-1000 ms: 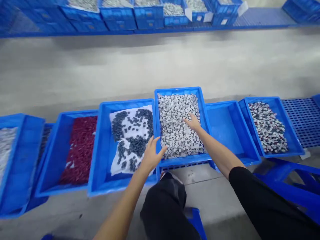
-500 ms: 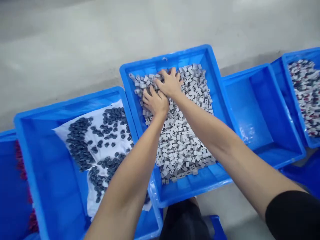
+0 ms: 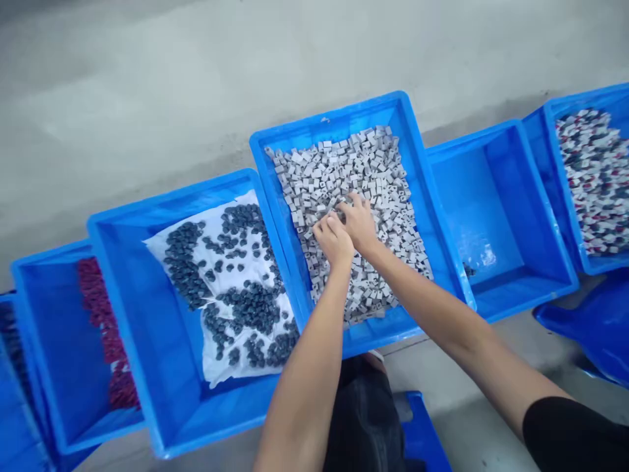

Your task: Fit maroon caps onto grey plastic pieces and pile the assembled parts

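A blue bin [image 3: 413,157] in the middle holds a thick layer of small grey-white block-like parts [image 3: 319,172]. Both hands are down on these parts, side by side and touching or nearly so. My left hand [image 3: 335,241] has its fingers curled inward against the pile; what they hold, if anything, is hidden. Just right of it, my right hand [image 3: 358,223] rests with its fingers bent and somewhat apart over the parts, and I see no piece gripped in it.
Left stands a blue bin [image 3: 122,314] with dark pieces [image 3: 255,305] on white sheeting, then one with red pieces [image 3: 101,311]. Right are a nearly bare blue bin [image 3: 486,210] and one with mixed pieces [image 3: 597,177]. A blue stool-like object [image 3: 594,321] stands lower right.
Both hands have come back from the far left part of the middle bin toward its centre, and the left fingers have curled in. The view has shifted, showing more bins at left.
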A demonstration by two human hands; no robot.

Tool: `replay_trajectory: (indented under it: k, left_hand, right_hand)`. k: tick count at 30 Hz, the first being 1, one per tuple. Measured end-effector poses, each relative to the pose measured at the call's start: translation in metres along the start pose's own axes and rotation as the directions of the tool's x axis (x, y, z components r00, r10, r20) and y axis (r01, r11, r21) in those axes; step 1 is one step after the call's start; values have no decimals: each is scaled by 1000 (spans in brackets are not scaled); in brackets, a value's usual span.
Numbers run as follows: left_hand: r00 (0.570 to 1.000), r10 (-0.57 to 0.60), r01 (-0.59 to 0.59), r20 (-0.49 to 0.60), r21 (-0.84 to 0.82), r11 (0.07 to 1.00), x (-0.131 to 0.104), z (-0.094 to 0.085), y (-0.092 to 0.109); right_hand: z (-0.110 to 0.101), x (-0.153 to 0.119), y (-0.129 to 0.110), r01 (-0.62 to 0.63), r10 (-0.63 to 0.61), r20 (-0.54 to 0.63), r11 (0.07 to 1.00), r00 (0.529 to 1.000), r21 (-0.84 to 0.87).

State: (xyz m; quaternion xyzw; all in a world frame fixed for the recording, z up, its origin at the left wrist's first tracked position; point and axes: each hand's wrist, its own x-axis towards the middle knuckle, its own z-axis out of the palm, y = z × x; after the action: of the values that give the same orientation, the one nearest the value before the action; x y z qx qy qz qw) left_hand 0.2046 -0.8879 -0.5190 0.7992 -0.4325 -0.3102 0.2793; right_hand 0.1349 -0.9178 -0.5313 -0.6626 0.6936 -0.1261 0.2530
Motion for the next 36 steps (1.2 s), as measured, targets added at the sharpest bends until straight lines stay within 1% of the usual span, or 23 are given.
replay_trajectory:
  k: [2, 5, 7, 9, 11, 14, 15, 17, 20, 22, 24, 27, 30, 33, 36]
  left_hand:
    - [1000, 0, 1, 19, -17, 1000, -15, -1, -4]
    - [998, 16, -15, 64, -20, 1000, -38, -14, -11]
    - [993, 40, -39, 112, -15, 999, -49, -25, -16]
    - [987, 49, -49, 156, -7, 999, -52, -31, -16]
    - [986, 9, -12, 169, 14, 1000, -46, -28, -13]
    - [983, -127, 119, 136, 60, 991, -30, -9, -1]
    - [977, -179, 171, 120, 72, 983, -25, -1, 2]
    - [959, -266, 258, 100, 81, 963, -18, 11, 7]
    - [937, -335, 331, 99, 57, 942, -17, 16, 7]
    - [932, -345, 345, 108, 24, 938, -17, 14, 5]
    - [931, -345, 349, 121, -15, 937, -16, 11, 2]
    - [925, -356, 368, 135, -80, 926, -10, 9, -3]
    - [924, -354, 374, 144, -152, 915, -4, 9, -7]
    - [940, -314, 337, 131, -219, 916, -3, 11, -11]
    - [962, -252, 272, 108, -268, 924, -9, 18, -16]
  right_hand:
    - [2, -20, 0, -75, 75, -12, 997, 997, 32]
    - [-2, -54, 7, -128, 129, -18, 990, 992, 57]
    - [-7, -73, 14, -152, 152, -12, 988, 988, 32]
    - [-12, -82, 21, -209, 209, 26, 978, 978, -29]
    - [-14, -80, 22, -281, 288, 99, 956, 952, -87]
    - [-12, -57, 17, -382, 397, 187, 918, 899, -111]
    - [-11, -46, 15, -415, 430, 190, 903, 883, -115]
    - [-9, -28, 14, -466, 478, 149, 878, 866, -109]
    - [-7, -14, 17, -495, 496, 64, 869, 866, -29]
    - [-5, -16, 20, -474, 472, 58, 880, 880, 36]
    - [-1, -22, 20, -438, 433, 81, 896, 898, 70]
    - [4, -28, 16, -404, 397, 103, 912, 912, 69]
    - [4, -24, 13, -405, 398, 103, 913, 912, 54]
    - [0, -20, 16, -387, 381, 91, 920, 920, 59]
    - [-2, -28, 22, -349, 346, 48, 933, 937, 88]
